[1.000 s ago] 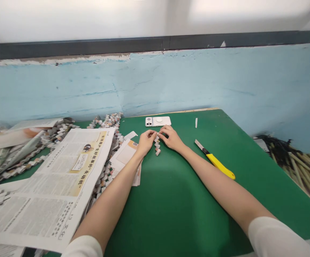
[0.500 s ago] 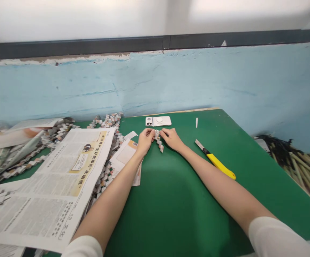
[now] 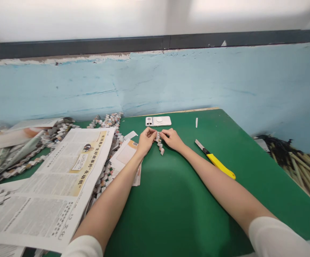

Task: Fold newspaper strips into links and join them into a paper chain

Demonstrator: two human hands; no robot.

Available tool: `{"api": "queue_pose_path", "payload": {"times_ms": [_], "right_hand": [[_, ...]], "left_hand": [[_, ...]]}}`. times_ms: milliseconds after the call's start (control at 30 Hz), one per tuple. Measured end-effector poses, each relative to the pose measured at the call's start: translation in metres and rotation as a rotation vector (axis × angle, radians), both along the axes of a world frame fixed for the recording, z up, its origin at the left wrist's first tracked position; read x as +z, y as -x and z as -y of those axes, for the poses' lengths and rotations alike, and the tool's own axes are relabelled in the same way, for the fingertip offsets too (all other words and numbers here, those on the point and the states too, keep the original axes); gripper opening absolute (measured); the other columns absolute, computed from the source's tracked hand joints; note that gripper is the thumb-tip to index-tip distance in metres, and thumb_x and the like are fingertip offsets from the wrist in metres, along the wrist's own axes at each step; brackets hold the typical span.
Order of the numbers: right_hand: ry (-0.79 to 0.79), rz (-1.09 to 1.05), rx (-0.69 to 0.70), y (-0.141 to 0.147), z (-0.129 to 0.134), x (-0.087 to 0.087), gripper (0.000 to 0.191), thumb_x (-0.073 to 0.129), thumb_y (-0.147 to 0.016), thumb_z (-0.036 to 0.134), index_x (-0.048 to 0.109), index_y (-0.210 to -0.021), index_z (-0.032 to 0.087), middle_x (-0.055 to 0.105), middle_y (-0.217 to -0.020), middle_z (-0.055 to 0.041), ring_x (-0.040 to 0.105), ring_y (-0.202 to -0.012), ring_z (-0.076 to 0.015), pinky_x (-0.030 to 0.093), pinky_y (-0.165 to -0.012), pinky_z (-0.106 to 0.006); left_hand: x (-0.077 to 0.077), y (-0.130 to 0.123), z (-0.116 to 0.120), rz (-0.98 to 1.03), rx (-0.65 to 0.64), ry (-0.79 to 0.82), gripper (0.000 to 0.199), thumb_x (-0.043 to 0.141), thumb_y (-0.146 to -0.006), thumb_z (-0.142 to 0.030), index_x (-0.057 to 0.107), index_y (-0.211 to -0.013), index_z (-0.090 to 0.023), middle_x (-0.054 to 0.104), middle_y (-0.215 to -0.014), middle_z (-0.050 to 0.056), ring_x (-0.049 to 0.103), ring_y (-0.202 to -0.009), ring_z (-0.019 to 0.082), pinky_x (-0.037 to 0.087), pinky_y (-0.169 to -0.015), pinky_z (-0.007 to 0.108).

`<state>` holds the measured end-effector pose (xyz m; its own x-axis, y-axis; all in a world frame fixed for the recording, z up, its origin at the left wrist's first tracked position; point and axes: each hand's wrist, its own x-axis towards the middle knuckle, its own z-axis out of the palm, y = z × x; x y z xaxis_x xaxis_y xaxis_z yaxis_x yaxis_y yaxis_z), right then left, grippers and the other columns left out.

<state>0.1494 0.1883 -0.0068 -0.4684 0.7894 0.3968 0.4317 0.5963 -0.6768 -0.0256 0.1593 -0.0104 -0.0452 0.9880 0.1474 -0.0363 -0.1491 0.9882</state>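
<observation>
A short zigzag chain of folded paper (image 3: pixel 159 145) hangs between my two hands above the green table (image 3: pixel 168 200). My left hand (image 3: pixel 146 140) pinches its upper end from the left, thumb and fingers closed. From the right, my right hand (image 3: pixel 173 138) is closed at the same end, fingertips against the folded pieces. The lower end of the chain dangles free. Just behind the hands lies a white phone (image 3: pixel 158 121), camera side up. The fingertips partly hide the top of the chain.
A yellow-handled utility knife (image 3: pixel 219 165) lies right of my right forearm, its blade pointing away. A paper strip (image 3: pixel 197 122) rests farther back. Newspaper sheets (image 3: pixel 55 185) cover long paper chains (image 3: pixel 109 167) on the left. Sticks (image 3: pixel 304 167) are piled beyond the table's right edge.
Both hands stay over the same spot. The chain's lower end has shifted slightly down, and the left fingers have moved a little over its top.
</observation>
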Motion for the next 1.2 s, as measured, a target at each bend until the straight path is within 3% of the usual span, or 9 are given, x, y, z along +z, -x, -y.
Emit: {"api": "queue_pose_path", "payload": {"times_ms": [133,300,400,567,900,1200], "right_hand": [[-0.01,-0.01,-0.001,0.001,0.0,-0.001,0.043,0.045,-0.105,0.042,0.05,-0.068,0.021,0.054,-0.06,0.002,0.047,-0.06,-0.0151,0.037,-0.076,-0.032],[-0.018,-0.091,-0.072,0.002,0.001,0.0,0.043,0.043,-0.106,0.047,0.055,-0.074,0.021,0.065,-0.072,-0.0023,0.055,-0.07,-0.0185,0.04,-0.078,-0.033],[0.037,-0.169,-0.06,0.001,0.002,0.002,0.044,0.044,-0.105,0.051,0.057,-0.075,0.021,0.065,-0.073,-0.0027,0.057,-0.071,-0.0189,0.042,-0.074,-0.032],[0.087,-0.156,0.039,0.0,0.005,0.007,0.046,0.047,-0.102,0.055,0.06,-0.075,0.02,0.065,-0.072,-0.0024,0.058,-0.07,-0.0185,0.044,-0.071,-0.031],[0.15,-0.167,0.026,0.0,0.003,0.006,0.046,0.05,-0.101,0.056,0.064,-0.076,0.02,0.067,-0.072,-0.002,0.059,-0.069,-0.0182,0.044,-0.07,-0.03],[0.04,-0.181,-0.016,0.003,0.005,0.005,0.048,0.046,-0.103,0.057,0.065,-0.079,0.02,0.071,-0.08,-0.0047,0.061,-0.073,-0.0193,0.045,-0.072,-0.031]], "left_hand": [[0.002,-0.001,0.001,-0.001,-0.016,-0.014,0.037,0.078,-0.081,-0.049,0.062,-0.091,-0.018,0.059,-0.07,-0.002,0.052,-0.057,0.01,0.04,-0.055,0.023],[0.004,-0.004,0.001,0.074,-0.052,0.057,0.054,0.082,-0.077,-0.054,0.053,-0.108,-0.021,0.064,-0.072,-0.003,0.053,-0.054,0.009,0.041,-0.054,0.022],[0.004,-0.005,0.0,0.102,-0.056,0.063,0.055,0.083,-0.075,-0.056,0.052,-0.103,-0.02,0.065,-0.071,-0.003,0.054,-0.054,0.009,0.043,-0.053,0.022],[-0.001,-0.002,-0.002,0.097,0.054,0.094,0.048,0.081,-0.076,-0.058,0.057,-0.091,-0.019,0.066,-0.072,-0.001,0.051,-0.049,0.008,0.036,-0.046,0.02],[-0.001,0.001,-0.001,0.096,0.059,0.028,0.048,0.084,-0.073,-0.056,0.054,-0.08,-0.02,0.069,-0.077,0.002,0.062,-0.065,0.012,0.046,-0.057,0.022],[0.0,-0.002,-0.002,0.111,0.084,0.004,0.05,0.085,-0.071,-0.058,0.052,-0.078,-0.02,0.068,-0.075,0.001,0.065,-0.066,0.013,0.05,-0.062,0.025]]}}
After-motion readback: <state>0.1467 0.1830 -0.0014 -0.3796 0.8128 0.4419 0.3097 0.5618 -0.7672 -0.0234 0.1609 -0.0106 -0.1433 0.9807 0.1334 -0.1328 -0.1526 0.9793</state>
